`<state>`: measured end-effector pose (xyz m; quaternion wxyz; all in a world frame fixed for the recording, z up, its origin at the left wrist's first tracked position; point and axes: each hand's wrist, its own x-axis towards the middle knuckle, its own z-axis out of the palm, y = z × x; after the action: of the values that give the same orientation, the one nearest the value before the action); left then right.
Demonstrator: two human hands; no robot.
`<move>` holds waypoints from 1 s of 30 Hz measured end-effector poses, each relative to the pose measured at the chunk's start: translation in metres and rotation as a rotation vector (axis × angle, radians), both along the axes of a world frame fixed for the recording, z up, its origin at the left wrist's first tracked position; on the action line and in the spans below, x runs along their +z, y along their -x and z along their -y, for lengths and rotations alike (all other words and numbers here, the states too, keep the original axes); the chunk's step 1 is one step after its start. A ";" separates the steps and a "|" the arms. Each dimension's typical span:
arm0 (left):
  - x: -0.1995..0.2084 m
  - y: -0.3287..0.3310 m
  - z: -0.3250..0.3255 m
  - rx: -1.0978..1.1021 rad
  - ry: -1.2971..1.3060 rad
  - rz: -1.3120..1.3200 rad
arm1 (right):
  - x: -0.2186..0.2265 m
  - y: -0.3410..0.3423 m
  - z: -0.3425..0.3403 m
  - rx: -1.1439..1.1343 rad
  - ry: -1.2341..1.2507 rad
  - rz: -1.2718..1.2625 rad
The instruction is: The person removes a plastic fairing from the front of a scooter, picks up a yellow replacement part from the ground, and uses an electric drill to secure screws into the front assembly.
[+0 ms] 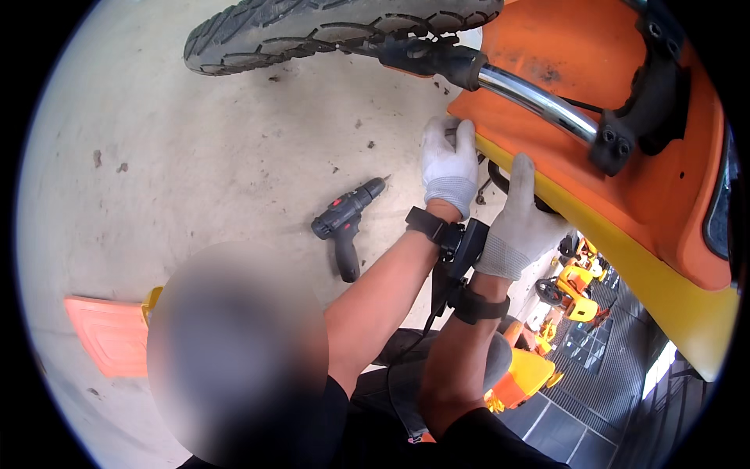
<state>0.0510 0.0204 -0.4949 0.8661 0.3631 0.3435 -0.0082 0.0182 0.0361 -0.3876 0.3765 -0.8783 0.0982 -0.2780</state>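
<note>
Both my hands wear pale knit gloves and work at the rim of an orange body panel [539, 148] with a yellow edge panel [625, 250], part of a motor scooter tipped over. My left hand [451, 160] closes on the panel's near left corner, its fingertips partly behind the rim. My right hand [522, 223] lies further along the yellow edge, one digit pressed along its face and the others bent beneath it, partly hidden. Above them are a chrome fork tube [539, 102], a black fork clamp [625, 141] and a treaded tire [336, 31].
A black cordless drill [345, 223] lies on the concrete floor [195, 156] left of my forearms. A loose orange panel [109, 336] rests at far left. Yellow and orange scooters [574, 293] stand behind at right. A blurred patch covers the lower left.
</note>
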 end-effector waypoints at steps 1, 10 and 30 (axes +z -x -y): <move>0.002 0.006 -0.002 0.079 -0.027 0.103 | 0.002 0.001 0.003 0.033 0.031 0.014; 0.043 0.043 0.016 0.054 -0.540 0.287 | 0.025 0.017 0.062 0.355 -0.095 -0.174; 0.068 0.056 -0.003 0.147 -0.652 0.392 | 0.065 0.024 0.114 0.416 0.180 -0.212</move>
<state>-0.0053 0.0234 -0.4270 0.7528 0.5883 0.1812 0.2333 -0.0054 -0.0777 -0.3228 0.3334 -0.9339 -0.0711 -0.1083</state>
